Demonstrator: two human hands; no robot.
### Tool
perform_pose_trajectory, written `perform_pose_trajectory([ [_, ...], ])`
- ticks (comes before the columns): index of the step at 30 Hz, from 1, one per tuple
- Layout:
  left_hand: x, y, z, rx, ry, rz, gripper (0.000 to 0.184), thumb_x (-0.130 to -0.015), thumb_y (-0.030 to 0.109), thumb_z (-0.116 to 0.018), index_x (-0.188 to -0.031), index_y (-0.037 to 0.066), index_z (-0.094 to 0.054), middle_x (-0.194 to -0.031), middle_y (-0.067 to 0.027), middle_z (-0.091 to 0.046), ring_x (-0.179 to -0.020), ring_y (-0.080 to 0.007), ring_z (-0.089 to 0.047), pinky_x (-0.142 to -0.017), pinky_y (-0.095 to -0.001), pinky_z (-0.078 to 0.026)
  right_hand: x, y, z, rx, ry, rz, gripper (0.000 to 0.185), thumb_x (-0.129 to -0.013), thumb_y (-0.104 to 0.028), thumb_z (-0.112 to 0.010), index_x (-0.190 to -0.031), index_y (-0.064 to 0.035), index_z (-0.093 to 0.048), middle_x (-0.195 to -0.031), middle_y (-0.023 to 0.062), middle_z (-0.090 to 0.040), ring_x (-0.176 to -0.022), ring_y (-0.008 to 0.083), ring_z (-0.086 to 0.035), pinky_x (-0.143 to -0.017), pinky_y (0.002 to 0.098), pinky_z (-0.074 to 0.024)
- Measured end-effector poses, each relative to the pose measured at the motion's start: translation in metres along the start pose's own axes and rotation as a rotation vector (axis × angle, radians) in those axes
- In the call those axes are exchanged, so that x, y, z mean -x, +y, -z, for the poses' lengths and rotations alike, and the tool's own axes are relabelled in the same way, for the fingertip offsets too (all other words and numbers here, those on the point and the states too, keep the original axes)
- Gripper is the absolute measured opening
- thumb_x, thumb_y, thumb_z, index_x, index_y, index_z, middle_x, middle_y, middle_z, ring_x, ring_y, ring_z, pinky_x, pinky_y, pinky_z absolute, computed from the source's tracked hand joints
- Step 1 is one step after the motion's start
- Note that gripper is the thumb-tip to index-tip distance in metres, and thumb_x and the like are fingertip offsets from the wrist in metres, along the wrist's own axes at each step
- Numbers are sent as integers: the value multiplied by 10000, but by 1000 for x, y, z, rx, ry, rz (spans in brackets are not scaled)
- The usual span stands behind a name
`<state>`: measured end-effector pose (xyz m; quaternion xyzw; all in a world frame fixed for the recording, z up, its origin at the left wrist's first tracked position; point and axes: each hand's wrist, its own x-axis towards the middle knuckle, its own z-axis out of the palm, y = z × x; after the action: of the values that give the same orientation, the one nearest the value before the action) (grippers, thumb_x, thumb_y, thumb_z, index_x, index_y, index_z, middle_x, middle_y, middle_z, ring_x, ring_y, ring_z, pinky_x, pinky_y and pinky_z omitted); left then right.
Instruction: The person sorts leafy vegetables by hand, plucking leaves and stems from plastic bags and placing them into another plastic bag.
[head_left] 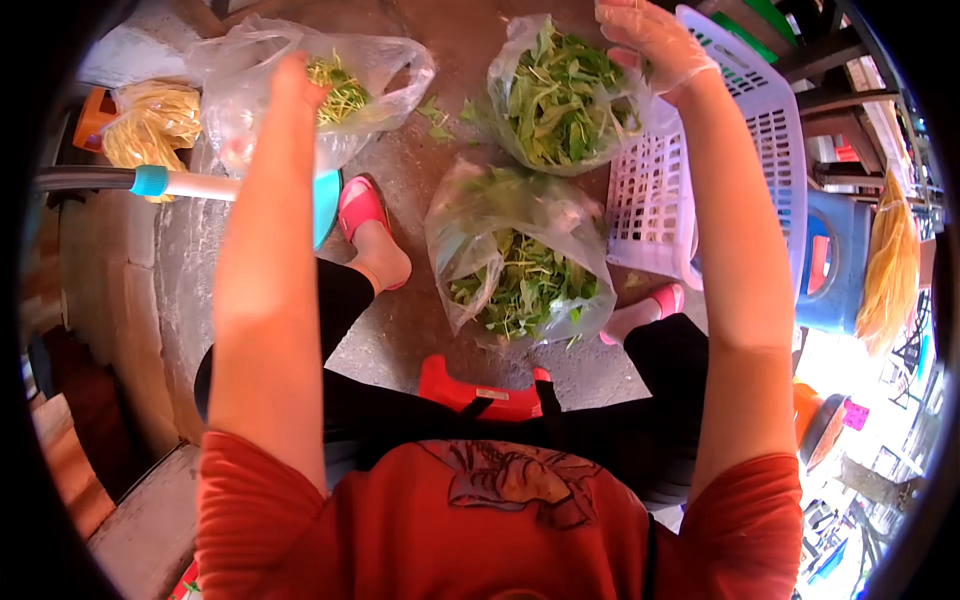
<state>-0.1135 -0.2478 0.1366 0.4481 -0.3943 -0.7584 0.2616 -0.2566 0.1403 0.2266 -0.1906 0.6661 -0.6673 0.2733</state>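
My left hand [297,85] is over a clear plastic bag [390,65] at the upper left, beside a small bunch of green stems [338,90]. Its fingers are blurred and partly hidden, so I cannot tell whether they grip anything. At the top right, my right hand [655,42] wears a thin see-through glove. Its fingers are apart with nothing visible in them, close to a bag of leafy greens [565,95] and the rim of a basket. Nearer my body, another clear bag holds more leafy greens [530,285], between my feet.
A white perforated plastic basket [790,130] leans at the right, by a blue stool [835,260]. A blue-and-white handle [190,185] crosses the left side near a bag of yellow strands [155,120]. Loose leaves [437,118] lie on the floor. A red stool [480,395] shows beneath me.
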Motion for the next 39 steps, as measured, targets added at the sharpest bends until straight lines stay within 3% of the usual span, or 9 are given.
perform_pose_trajectory([
  [2,-13,12,2,61,-49,143,410,-842,140,-529,-1211,-9,-431,-1277,-211,-420,-1224,-335,-364,-1005,-522,-307,20,-13,-5,42,-38,50,438,-786,-245,-681,-1132,-30,-519,-936,17,-583,-792,118,-546,-671,262,-443],
  [6,43,-28,-10,-768,94,-1017,357,-790,122,-578,-1120,9,-501,-1155,-165,-492,-1112,-325,-439,-948,-428,-350,63,-10,-4,236,-361,-71,333,-798,-285,-642,-1054,-83,-578,-904,-7,-586,-840,86,-536,-718,283,-439],
  [9,153,-58,-18,-958,-605,-1508,297,-756,79,-597,-1044,24,-552,-1050,-135,-541,-1027,-310,-485,-902,-367,-379,139,-6,-36,276,-617,-554,257,-822,-323,-604,-922,-88,-631,-811,1,-587,-781,107,-549,-702,289,-448],
  [15,260,-146,31,-1495,-2299,-801,347,-734,165,-613,-1061,63,-554,-1014,-111,-559,-1031,-308,-495,-931,-433,-375,263,229,1,1132,-1556,-648,300,-858,-304,-524,-1039,-78,-603,-1043,99,-600,-986,241,-552,-774,380,-461],
  [20,232,-201,76,-1782,-2086,-1474,486,-742,194,-593,-1205,77,-505,-1106,-71,-560,-1192,-265,-424,-1069,-529,-161,312,305,-21,1489,-522,-925,343,-826,-157,-550,-1166,-107,-537,-1133,48,-601,-973,199,-616,-782,366,-464],
  [22,230,-196,70,-2109,-2050,-1509,395,-757,221,-577,-1134,103,-584,-1083,-48,-583,-1174,-246,-441,-1086,-561,-71,319,325,-17,1656,-854,-299,332,-835,-169,-539,-1153,-72,-543,-1125,77,-608,-925,219,-639,-765,395,-475],
  [27,228,-176,52,-2552,-2140,-1243,162,-735,188,-573,-826,145,-700,-840,1,-639,-976,-193,-551,-1099,-526,-50,320,321,-26,1626,-665,-164,328,-815,-210,-565,-1100,-47,-573,-1051,116,-627,-912,230,-633,-726,400,-477],
  [31,218,-179,53,-2451,-2029,-1156,132,-721,156,-560,-755,138,-686,-709,13,-633,-875,-195,-599,-1104,-504,-81,268,214,-67,1265,-1555,-386,299,-806,-175,-536,-1095,-108,-567,-1058,109,-610,-934,284,-597,-730,420,-476],
  [39,234,-153,31,-2128,-1908,-1340,115,-697,166,-566,-676,137,-676,-723,-24,-604,-954,-218,-521,-1067,-474,-204,174,171,-55,1316,-381,-86,214,-744,-107,-557,-950,-47,-556,-895,155,-606,-899,288,-591,-794,372,-494],
])
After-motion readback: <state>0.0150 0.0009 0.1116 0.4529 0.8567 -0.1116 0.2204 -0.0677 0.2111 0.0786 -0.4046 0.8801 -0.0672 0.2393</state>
